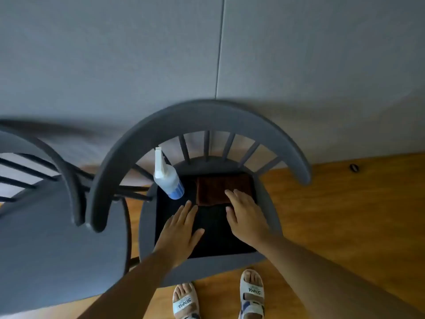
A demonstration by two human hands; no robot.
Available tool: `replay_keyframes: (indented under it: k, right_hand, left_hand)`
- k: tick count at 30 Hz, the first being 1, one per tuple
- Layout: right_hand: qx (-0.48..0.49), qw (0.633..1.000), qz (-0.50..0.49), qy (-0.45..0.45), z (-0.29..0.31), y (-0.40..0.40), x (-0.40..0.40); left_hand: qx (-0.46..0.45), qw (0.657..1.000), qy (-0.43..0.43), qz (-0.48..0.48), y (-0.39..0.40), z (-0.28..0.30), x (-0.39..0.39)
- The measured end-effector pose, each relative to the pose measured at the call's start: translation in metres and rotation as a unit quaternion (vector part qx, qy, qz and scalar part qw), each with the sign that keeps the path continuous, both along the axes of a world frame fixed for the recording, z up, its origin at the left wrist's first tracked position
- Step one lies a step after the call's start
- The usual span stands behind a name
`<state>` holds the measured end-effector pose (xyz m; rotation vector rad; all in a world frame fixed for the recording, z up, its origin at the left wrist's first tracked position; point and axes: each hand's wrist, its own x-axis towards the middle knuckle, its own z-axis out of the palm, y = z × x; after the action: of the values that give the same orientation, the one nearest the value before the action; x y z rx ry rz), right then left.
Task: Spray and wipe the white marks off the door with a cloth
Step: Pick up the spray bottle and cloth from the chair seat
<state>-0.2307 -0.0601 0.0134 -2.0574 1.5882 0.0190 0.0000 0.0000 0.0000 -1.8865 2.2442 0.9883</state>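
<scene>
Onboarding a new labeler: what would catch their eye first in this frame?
Two open hands reach over a dark chair seat: the left hand hovers mid-seat, and the right hand has its fingertips at the folded brown cloth at the seat's back. A white spray bottle stands left of the cloth.

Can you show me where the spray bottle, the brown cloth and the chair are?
spray bottle (169, 179), head view, on its clear body.
brown cloth (218, 187), head view, on its middle.
chair (207, 115), head view, on its curved backrest.
</scene>
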Motion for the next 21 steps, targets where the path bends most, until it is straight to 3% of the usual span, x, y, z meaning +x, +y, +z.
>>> replay_keyframes:
  k: [3,7,11,17,21]
  right_hand:
    - [-0.004,0.998,-0.032,0.045,-0.034,-0.017,0.012]
    - [0.026,0.987,-0.134,0.080,-0.067,-0.032,0.032]
    - [0.016,0.979,-0.167,0.114,-0.084,-0.036,0.053]
    - [0.004,0.969,-0.192,0.156,-0.107,-0.043,0.068]
    - [0.009,0.964,-0.218,0.155,-0.115,-0.047,0.077]
  left_hand:
    - [-0.054,0.990,0.069,0.109,0.004,-0.028,0.018]
    - [-0.180,0.937,0.158,0.255,0.006,-0.036,0.029]
    - [-0.310,0.902,0.182,0.239,-0.013,-0.034,0.037]
    - [-0.288,0.867,0.261,0.313,-0.043,-0.019,0.034]
    - [-0.281,0.860,0.285,0.316,-0.060,-0.015,0.039]
